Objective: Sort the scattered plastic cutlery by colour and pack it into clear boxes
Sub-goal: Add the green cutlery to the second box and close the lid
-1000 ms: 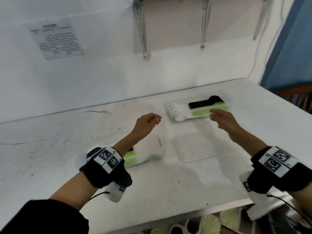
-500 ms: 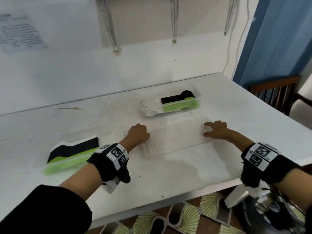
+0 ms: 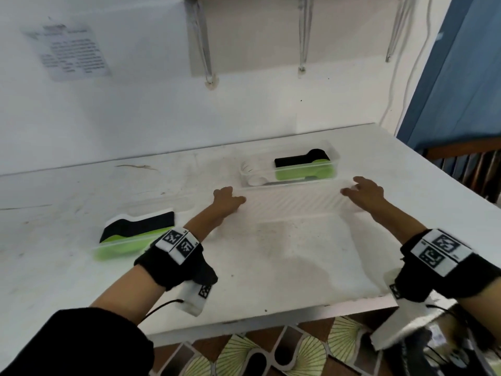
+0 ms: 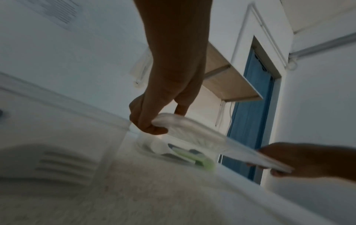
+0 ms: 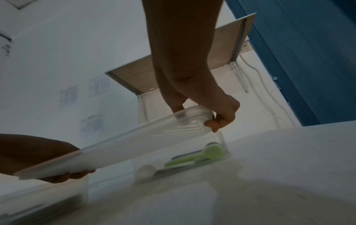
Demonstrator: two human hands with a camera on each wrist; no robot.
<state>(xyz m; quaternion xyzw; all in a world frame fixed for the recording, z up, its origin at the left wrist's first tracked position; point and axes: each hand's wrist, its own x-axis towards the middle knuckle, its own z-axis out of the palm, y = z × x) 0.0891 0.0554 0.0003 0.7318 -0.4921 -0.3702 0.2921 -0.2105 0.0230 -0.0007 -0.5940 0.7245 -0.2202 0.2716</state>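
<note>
head view bright and evenly lit, soft shadows on the white counter [image 3: 284, 256] under the arms, slight motion smear and wide-angle bending at the edges, both wrist views much dimmer and bluish, forearms nearly silhouetted, foreground blurry and noisy

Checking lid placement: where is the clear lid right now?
In the head view, the clear lid is held between left hand and right hand, just in front of the far box.

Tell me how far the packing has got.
Done: cutlery sits in both boxes, far and left. In hand: left hand and right hand grip a clear lid by its ends, off the table. Left: lid the far box; the left box's lid can't be judged.
</note>
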